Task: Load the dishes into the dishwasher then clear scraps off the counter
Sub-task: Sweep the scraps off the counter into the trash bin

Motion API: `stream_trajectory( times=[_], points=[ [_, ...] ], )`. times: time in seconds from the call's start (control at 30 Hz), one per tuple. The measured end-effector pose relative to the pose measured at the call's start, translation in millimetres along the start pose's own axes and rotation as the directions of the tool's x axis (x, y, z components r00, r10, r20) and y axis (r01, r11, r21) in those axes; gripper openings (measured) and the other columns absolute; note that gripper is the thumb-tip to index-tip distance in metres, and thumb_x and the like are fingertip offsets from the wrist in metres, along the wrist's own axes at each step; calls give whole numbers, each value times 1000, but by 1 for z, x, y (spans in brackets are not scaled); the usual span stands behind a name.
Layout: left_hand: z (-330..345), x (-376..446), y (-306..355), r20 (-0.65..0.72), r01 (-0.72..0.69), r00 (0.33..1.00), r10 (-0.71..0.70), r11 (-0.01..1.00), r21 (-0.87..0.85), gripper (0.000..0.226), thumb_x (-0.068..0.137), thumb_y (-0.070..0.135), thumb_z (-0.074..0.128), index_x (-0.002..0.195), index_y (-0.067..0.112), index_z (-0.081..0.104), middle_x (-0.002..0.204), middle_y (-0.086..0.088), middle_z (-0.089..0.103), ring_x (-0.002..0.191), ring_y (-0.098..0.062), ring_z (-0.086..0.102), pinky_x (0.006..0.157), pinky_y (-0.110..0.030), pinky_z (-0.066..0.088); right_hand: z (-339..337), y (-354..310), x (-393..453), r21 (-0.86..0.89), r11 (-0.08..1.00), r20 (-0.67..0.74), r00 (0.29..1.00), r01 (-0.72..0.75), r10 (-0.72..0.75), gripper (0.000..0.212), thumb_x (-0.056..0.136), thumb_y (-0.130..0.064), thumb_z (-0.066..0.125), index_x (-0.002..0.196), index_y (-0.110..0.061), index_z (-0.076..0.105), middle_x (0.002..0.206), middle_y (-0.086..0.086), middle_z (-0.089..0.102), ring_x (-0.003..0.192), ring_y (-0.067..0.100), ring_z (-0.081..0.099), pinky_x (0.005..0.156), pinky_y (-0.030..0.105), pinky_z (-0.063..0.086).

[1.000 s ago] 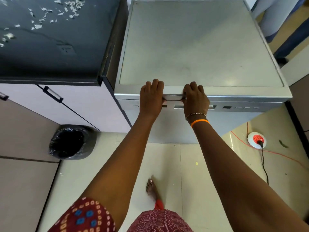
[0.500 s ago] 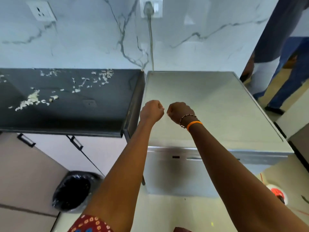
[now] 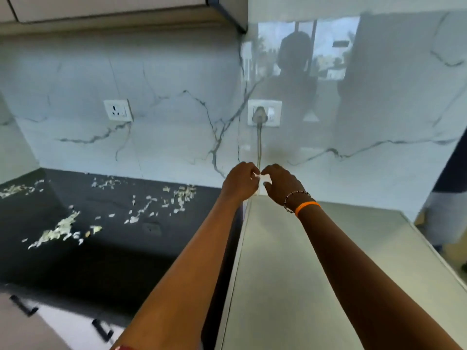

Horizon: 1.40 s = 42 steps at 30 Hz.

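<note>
I hold both hands loosely curled, empty — left hand [image 3: 238, 181], right hand [image 3: 280, 183] — above the dishwasher [image 3: 303, 274] back edge; scraps [image 3: 60, 229] risk scattering off the counter [image 3: 113, 261].

Daylight, soft and cool, moderate brightness. Glossy marble wall [image 3: 177, 137] at 12 o'clock mirrors a bright window [image 3: 328, 46] at 1 o'clock, so the source sits behind the camera; a dark silhouette shows in that reflection. Black worktop [image 3: 88, 261] at 9 o'clock reads dim, near edge crushed to shadow, pale scraps [image 3: 60, 229] hold contrast. Grey appliance top [image 3: 290, 274] at 5 o'clock evenly lit, mild sheen. Whole frame is soft with motion blur; hands [image 3: 240, 183] at centre smeared, fingers not resolvable. Cabinet handles [image 3: 25, 306] at 7 o'clock streaked. Wide-angle bending at the edges, wall lines curve.
</note>
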<state>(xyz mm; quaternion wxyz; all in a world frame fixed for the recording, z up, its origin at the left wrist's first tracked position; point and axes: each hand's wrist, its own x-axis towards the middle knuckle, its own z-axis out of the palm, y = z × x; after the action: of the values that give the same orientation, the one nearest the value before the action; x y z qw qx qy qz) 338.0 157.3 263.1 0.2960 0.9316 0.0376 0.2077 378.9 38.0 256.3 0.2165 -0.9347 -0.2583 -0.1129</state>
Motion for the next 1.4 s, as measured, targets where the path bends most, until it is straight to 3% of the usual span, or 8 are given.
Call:
stream_trajectory(
  times=[0.23, 0.57, 0.67, 0.83, 0.93, 1.07, 1.23, 1.4],
  points=[
    [16, 93, -6, -111, -56, 992, 57, 998, 14, 18, 90, 19, 55, 106, 14, 60, 109, -4, 59, 102, -20, 55, 85, -36, 49, -16, 45, 104, -211, 975, 192, 981, 74, -33, 36, 92, -23, 54, 121, -8, 40, 157, 2, -13, 106, 34, 59, 85, 37, 46],
    [55, 186, -37, -254, -10, 967, 30, 997, 78, 22, 92, 21, 52, 113, 18, 57, 114, 3, 57, 107, -15, 50, 80, -25, 46, 24, 92, 221, -385, 920, 19, 998, 65, -62, 44, 85, -10, 55, 124, -14, 35, 153, 1, -26, 75, 28, 61, 57, 32, 41],
    [73, 206, -52, -250, -22, 967, 40, 997, 74, 23, 92, 21, 51, 114, 18, 56, 113, 4, 58, 104, -12, 51, 78, -18, 42, 49, 106, 235, -342, 940, -16, 1000, 9, -15, 62, 80, -1, 55, 133, -18, 28, 156, -2, -17, 57, 21, 47, 56, 30, 42],
    [95, 204, -59, -206, 49, 977, -62, 996, -68, 18, 92, 20, 53, 109, 18, 58, 108, 5, 60, 102, -11, 54, 82, -20, 45, 58, 105, 231, -246, 969, -85, 996, 4, -26, 51, 81, -3, 50, 128, -16, 33, 157, -2, -9, 47, 14, 37, 51, 26, 34],
    [100, 177, -60, -133, 85, 985, -108, 983, -164, 14, 91, 18, 55, 105, 17, 58, 108, 2, 61, 95, -9, 56, 77, -18, 46, 47, 97, 213, -193, 980, 1, 999, 42, -42, 30, 87, -12, 47, 117, -15, 44, 156, -7, 8, 73, 25, 58, 64, 31, 43],
    [78, 114, -58, 85, 81, 994, -64, 976, -201, 14, 91, 13, 54, 103, 15, 61, 110, 1, 60, 90, -10, 58, 72, -16, 45, 42, 87, 153, -109, 993, 233, 972, 32, -6, 21, 91, -21, 45, 107, -16, 58, 120, 6, 58, 104, 28, 58, 87, 36, 48],
    [62, 12, -72, 220, 89, 974, -56, 986, -144, 16, 90, 14, 54, 102, 19, 64, 105, 1, 63, 87, -5, 58, 71, -11, 43, 58, 54, 56, 36, 997, 374, 924, 69, -77, 24, 93, -20, 45, 107, -11, 62, 118, 11, 61, 107, 28, 57, 92, 35, 46],
    [70, -79, -75, 409, 78, 910, -68, 997, -7, 14, 92, 18, 49, 95, 16, 63, 97, 3, 59, 88, -8, 55, 89, -27, 48, 90, 21, -34, 94, 994, 487, 867, 62, -100, 25, 92, -16, 45, 111, -11, 62, 114, 13, 62, 105, 30, 59, 90, 36, 47]
  ],
)
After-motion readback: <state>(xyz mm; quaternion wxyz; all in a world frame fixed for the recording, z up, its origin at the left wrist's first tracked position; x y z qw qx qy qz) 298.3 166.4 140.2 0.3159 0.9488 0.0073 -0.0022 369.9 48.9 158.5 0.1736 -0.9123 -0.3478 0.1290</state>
